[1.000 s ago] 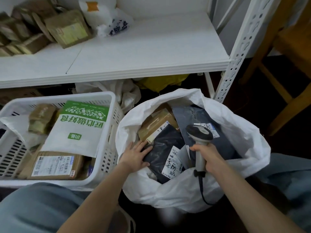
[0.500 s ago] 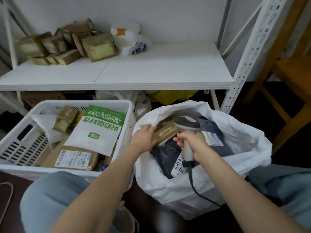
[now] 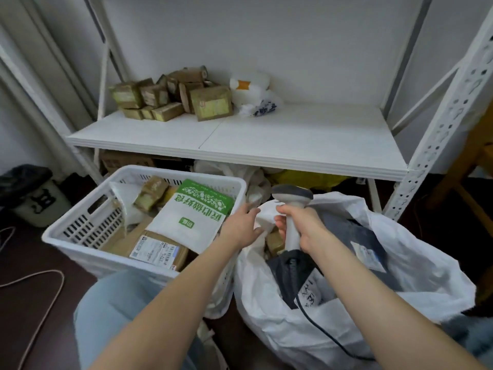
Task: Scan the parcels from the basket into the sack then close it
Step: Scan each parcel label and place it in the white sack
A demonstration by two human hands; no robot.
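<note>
A white plastic basket (image 3: 66, 232) stands on the left and holds several parcels: a green-and-white pouch (image 3: 197, 217), a brown box with a label (image 3: 152, 249) and a small taped parcel (image 3: 150, 193). To its right an open white sack (image 3: 346, 329) contains dark grey parcels (image 3: 346, 231), a black one (image 3: 293, 265) and a brown box (image 3: 274, 241). My left hand (image 3: 241, 229) hovers with fingers apart over the sack's near rim, right beside the basket's edge. My right hand (image 3: 306, 228) grips the handle of a grey corded scanner (image 3: 292, 194) above the sack.
A white metal shelf (image 3: 293, 140) spans the back, with several brown boxes (image 3: 170, 94) and white bags (image 3: 250, 92) on it. Its perforated post (image 3: 440, 129) rises at the right, near a wooden chair (image 3: 474, 169). A lined bin (image 3: 34, 198) and a cable (image 3: 40, 276) lie left.
My left hand has lifted off the parcels inside the sack and moved up to the sack's rim beside the basket. My right hand has raised the scanner. The view has tilted upward.
</note>
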